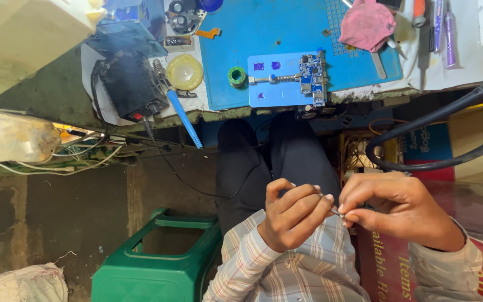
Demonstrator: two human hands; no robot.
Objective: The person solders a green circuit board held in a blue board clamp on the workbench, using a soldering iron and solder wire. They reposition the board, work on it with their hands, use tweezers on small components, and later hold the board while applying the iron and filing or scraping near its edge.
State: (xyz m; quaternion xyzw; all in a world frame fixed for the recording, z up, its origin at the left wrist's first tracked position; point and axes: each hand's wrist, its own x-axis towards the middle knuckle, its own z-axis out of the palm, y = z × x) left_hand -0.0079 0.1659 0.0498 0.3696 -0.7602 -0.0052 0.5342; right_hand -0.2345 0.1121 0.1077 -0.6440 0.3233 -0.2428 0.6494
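Holding a thin metal tool (331, 208) between both hands, you have your left hand (294, 215) curled with the fingers together and pinched on one end of it, and your right hand (398, 210) with thumb and forefinger clamped on the other end, the two hands nearly touching over your lap. What kind of tool it is you cannot tell from here, since only a short silvery stretch shows between the fingertips. Take the blue work mat (286, 33) on the bench as your landmark: the tool and both hands sit well below it in the view, apart from the bench edge, above your dark trousers (269, 162) and striped shirt (292, 268). On the mat's near edge lies a pale blue holder plate (269, 89) with a small blue circuit board (313, 75) clamped in it, and a green ring-shaped spool (236, 76) stands just beside that plate. A pink cloth (367, 23) lies at the mat's far right corner. Left of the mat rest a yellow round pad (184, 71), a blue-handled soldering iron (183, 114) that overhangs the bench edge, and a black box-shaped station (127, 84). Right of the mat thick black hoses (437, 120) loop down. Below and left of the mat, on the floor, stands a green plastic stool (160, 263).
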